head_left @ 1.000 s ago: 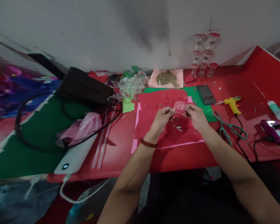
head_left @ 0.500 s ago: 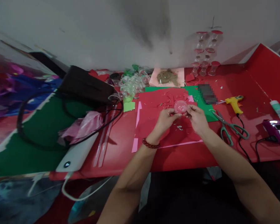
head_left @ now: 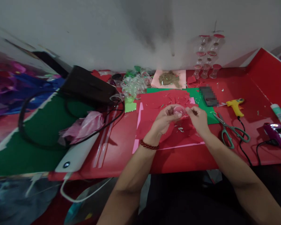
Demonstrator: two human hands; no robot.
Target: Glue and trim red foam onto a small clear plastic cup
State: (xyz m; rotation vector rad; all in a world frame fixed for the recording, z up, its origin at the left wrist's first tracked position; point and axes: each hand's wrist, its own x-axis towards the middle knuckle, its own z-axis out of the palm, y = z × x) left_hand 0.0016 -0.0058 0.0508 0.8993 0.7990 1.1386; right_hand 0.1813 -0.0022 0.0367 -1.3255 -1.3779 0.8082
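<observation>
My left hand [head_left: 163,122] and my right hand [head_left: 198,119] meet above a red paper sheet [head_left: 175,131] in the middle of the table. Between them is a small clear plastic cup [head_left: 179,111]. The left hand's fingers curl round the cup and hold it. The right hand's fingertips pinch at its right rim. A red bead bracelet [head_left: 149,145] circles my left wrist. Small paper scraps lie on the red sheet under the hands.
Green-handled scissors [head_left: 229,131], a yellow glue gun [head_left: 235,105], a glue bottle [head_left: 280,113] and a purple device [head_left: 278,134] lie to the right. Several clear cups [head_left: 132,86] sit behind. A black bag [head_left: 89,86], a pink bag [head_left: 84,126], cables and a white power bank [head_left: 75,154] lie left.
The left hand has closed further round the clear cup and tilted it; the right hand shifted slightly right, pinching at its rim. The view moved a little.
</observation>
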